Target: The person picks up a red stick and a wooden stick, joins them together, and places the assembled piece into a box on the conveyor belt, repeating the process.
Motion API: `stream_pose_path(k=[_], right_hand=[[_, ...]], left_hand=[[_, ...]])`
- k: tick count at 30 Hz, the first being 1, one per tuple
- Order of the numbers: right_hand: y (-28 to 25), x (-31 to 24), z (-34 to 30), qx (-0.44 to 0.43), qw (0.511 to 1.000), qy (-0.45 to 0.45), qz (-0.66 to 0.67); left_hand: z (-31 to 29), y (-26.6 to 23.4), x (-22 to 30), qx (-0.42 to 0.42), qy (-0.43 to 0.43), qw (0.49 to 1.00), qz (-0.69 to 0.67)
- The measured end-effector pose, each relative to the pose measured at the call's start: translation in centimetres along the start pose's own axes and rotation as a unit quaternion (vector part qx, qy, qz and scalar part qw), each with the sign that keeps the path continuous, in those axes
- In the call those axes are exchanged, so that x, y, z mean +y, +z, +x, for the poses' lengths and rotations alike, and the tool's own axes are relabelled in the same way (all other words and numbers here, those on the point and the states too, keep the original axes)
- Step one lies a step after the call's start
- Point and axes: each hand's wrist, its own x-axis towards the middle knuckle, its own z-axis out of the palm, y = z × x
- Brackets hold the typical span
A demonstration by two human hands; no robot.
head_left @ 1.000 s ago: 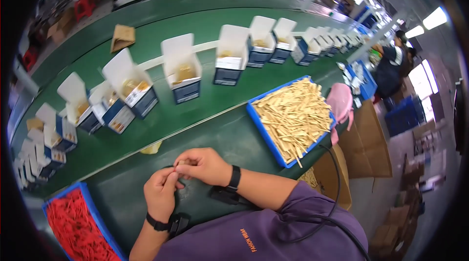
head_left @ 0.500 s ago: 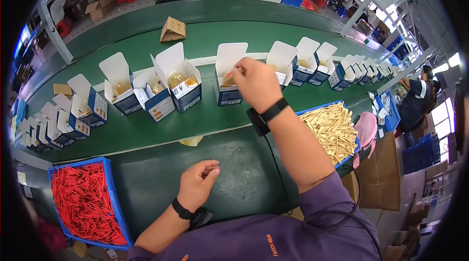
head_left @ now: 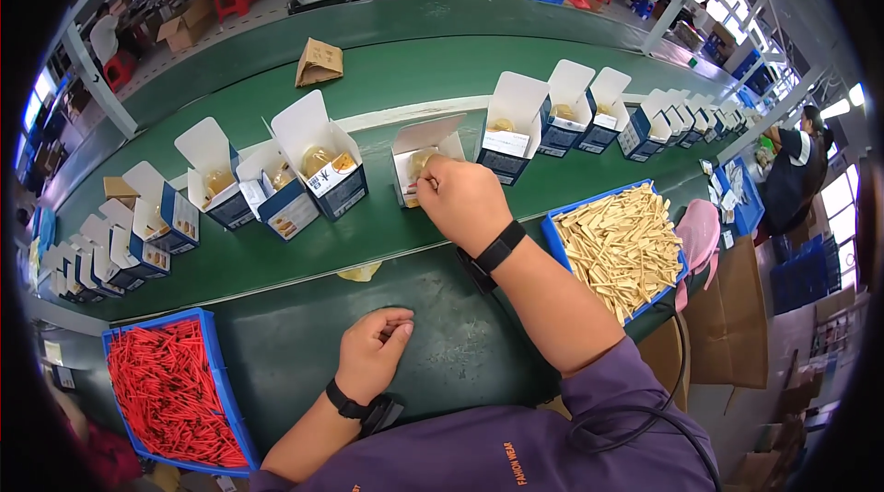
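Observation:
On the green belt, an open white and navy carton is tilted, its flap leaning back. Inside it sits a pale tan, rounded item. My right hand is closed at the carton's front edge, with the fingertips on its rim. The hand covers much of the front wall. Over the dark green bench, nearer to me, my left hand holds nothing, its fingers loosely curled and the thumb apart. Left of it stands a blue tray of thin red sticks. A second blue tray holds pale wooden pieces.
More open cartons line the belt to the left and right. A brown cardboard piece lies farther back. A pink cloth hangs right of the wooden pieces. A co-worker is at the far right.
My right hand has come down from above the carton to its front edge; the small red item in its fingers no longer shows there. The carton has tilted. My left hand stayed put.

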Motion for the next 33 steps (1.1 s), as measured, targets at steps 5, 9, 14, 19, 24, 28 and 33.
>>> stream_pose_path(k=[5, 9, 14, 19, 24, 28, 33], right_hand=[[0.0, -0.2, 0.9, 0.0, 1.0, -0.027, 0.005], [0.2, 0.1, 0.7, -0.009, 0.999, -0.036, 0.004], [1.0, -0.6, 0.9, -0.06, 0.995, -0.044, -0.069], [3.7, -1.1, 3.9, -0.171, 0.96, -0.01, -0.221], [1.4, 3.9, 7.1, -0.249, 0.946, -0.113, -0.171], [-3.0, -2.7, 4.0, -0.128, 0.984, -0.126, -0.014], [-9.1, -2.8, 0.6, -0.133, 0.985, -0.026, 0.105]], left_hand=[[0.3, 0.3, -0.3, 0.004, -0.002, 1.0, -0.002], [-0.1, 0.4, 0.2, 0.017, -0.035, 0.994, -0.098], [-2.1, -1.3, 2.7, 0.049, 0.007, 0.995, -0.084], [-7.4, -5.7, 5.9, 0.15, 0.035, 0.988, 0.024], [-12.4, -12.6, 8.0, 0.293, 0.065, 0.92, 0.253], [-16.9, -20.8, 4.2, 0.302, -0.025, 0.843, 0.444], [-13.5, -22.1, 1.3, 0.268, -0.074, 0.838, 0.47]])
